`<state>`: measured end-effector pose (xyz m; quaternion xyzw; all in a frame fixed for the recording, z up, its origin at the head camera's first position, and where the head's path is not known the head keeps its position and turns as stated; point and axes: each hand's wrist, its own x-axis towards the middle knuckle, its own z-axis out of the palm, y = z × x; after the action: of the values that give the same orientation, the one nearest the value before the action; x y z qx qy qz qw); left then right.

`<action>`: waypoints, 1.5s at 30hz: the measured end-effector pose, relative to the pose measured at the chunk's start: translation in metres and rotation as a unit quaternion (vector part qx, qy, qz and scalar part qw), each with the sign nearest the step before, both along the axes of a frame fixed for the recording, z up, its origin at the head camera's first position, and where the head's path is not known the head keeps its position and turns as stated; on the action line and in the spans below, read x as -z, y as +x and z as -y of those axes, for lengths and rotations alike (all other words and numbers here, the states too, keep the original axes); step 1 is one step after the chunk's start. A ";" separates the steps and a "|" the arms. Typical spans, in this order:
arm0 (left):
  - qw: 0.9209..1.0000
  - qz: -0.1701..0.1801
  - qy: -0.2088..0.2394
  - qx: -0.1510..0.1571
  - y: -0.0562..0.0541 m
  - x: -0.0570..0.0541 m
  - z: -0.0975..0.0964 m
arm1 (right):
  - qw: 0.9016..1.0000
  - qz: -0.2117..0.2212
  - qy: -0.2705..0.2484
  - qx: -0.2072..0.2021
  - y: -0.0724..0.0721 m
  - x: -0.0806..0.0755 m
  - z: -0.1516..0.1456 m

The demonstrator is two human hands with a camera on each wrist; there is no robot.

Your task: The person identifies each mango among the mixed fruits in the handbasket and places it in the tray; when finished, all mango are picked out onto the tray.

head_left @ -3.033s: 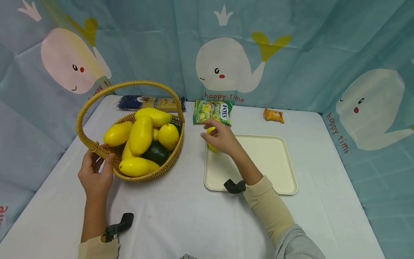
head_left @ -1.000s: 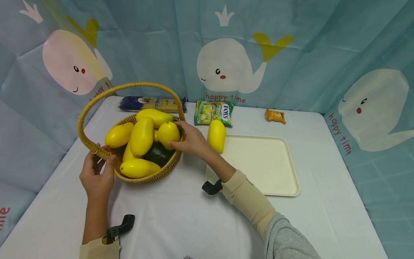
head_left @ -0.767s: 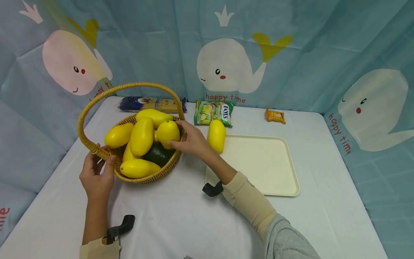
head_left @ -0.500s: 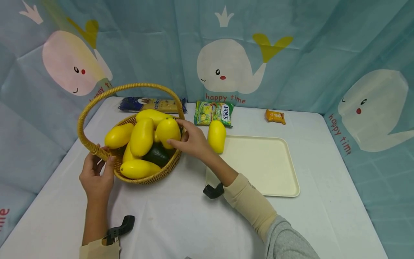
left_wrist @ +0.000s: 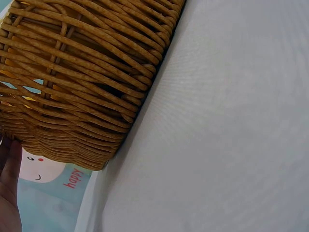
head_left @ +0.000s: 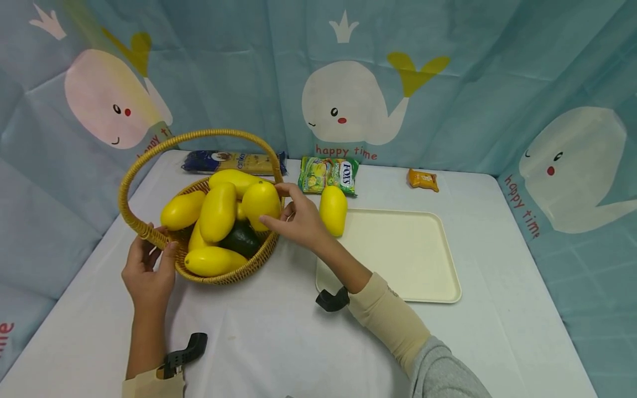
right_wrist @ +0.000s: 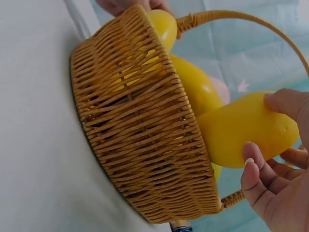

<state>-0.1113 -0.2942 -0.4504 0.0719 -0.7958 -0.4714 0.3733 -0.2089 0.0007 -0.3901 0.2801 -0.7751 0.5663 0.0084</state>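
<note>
A wicker basket point(head_left: 224, 275) with a tall handle stands at the left, holding several yellow mangoes and a dark green avocado-like fruit point(head_left: 241, 239). My left hand point(head_left: 149, 276) grips its left rim by the handle's base, thumb on the near side. At the right rim, my right hand point(head_left: 303, 221) pinches a mango point(head_left: 261, 205) between thumb and fingers. In the right wrist view that mango point(right_wrist: 246, 130) sticks out above the rim, its lower end among the other fruit. Another mango point(head_left: 333, 210) lies at the far left corner of a cream tray point(head_left: 398, 254).
Along the back of the white table lie a blue-and-yellow packet point(head_left: 234, 162), a green FOX'S candy bag point(head_left: 328, 176) and a small orange packet point(head_left: 423, 179). A whale-print curtain point(head_left: 224, 72) hangs behind. The basket's handle point(head_left: 204, 134) arches over the fruit.
My right hand has left the mango by the tray, gone over to the basket and taken hold of another, tilting and raising it slightly. My left hand stays on the rim.
</note>
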 end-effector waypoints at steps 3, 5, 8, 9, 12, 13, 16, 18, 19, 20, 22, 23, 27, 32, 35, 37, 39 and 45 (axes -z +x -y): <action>1.000 -0.004 -0.002 0.002 0.000 0.001 0.000 | 1.000 0.002 0.000 0.003 0.003 -0.001 -0.003; 1.000 -0.008 0.000 0.006 0.001 0.000 -0.001 | 1.000 0.006 0.000 0.004 0.005 -0.002 -0.006; 1.000 -0.010 -0.001 0.008 0.002 0.000 -0.001 | 1.000 0.008 -0.009 0.006 0.006 -0.002 -0.009; 1.000 -0.009 0.000 0.008 0.002 -0.001 -0.001 | 1.000 0.008 -0.013 0.007 0.007 -0.002 -0.010; 1.000 -0.006 0.000 0.007 0.003 -0.001 0.000 | 1.000 0.004 -0.022 0.009 0.008 -0.002 -0.013; 1.000 -0.005 0.001 0.006 0.004 -0.001 0.000 | 1.000 0.003 -0.024 0.010 0.009 -0.003 -0.014; 1.000 -0.001 0.001 0.005 0.004 -0.001 0.001 | 1.000 0.001 -0.029 0.012 0.011 -0.004 -0.017; 1.000 0.002 -0.001 0.005 0.004 -0.001 0.001 | 0.999 0.000 -0.031 0.012 0.012 -0.005 -0.019; 1.000 0.003 -0.001 0.005 0.004 0.000 0.001 | 0.999 0.000 -0.032 0.012 0.013 -0.006 -0.021; 1.000 0.004 -0.001 0.005 0.004 0.000 0.001 | 0.999 -0.002 -0.033 0.013 0.014 -0.006 -0.022; 1.000 0.004 -0.003 0.005 0.003 0.001 0.002 | 0.999 -0.005 -0.035 0.017 0.015 -0.007 -0.026; 1.000 0.003 -0.003 0.006 0.003 0.001 0.002 | 0.999 -0.007 -0.035 0.020 0.015 -0.008 -0.028; 1.000 -0.003 -0.002 0.004 0.004 -0.003 -0.002 | 0.999 -0.014 -0.042 0.031 0.013 -0.008 -0.036; 1.000 -0.010 0.001 0.004 0.004 -0.007 -0.005 | 0.998 -0.007 -0.039 0.052 0.009 -0.008 -0.048; 1.000 -0.010 -0.002 0.009 0.001 0.001 0.001 | 0.997 0.004 -0.040 0.064 0.006 -0.009 -0.056; 1.000 -0.011 -0.001 0.012 0.001 0.000 0.001 | 0.996 0.008 -0.044 0.075 0.004 -0.009 -0.062; 1.000 -0.011 -0.001 0.013 0.002 -0.001 0.001 | 0.995 0.010 -0.045 0.087 0.002 -0.008 -0.069; 1.000 -0.011 0.002 0.013 0.001 0.000 0.002 | 0.990 0.027 -0.038 0.130 -0.005 -0.009 -0.087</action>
<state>-0.1106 -0.2962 -0.4506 0.0567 -0.7916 -0.4782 0.3761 -0.2144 0.0880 -0.3815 0.1613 -0.7828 0.5967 0.0721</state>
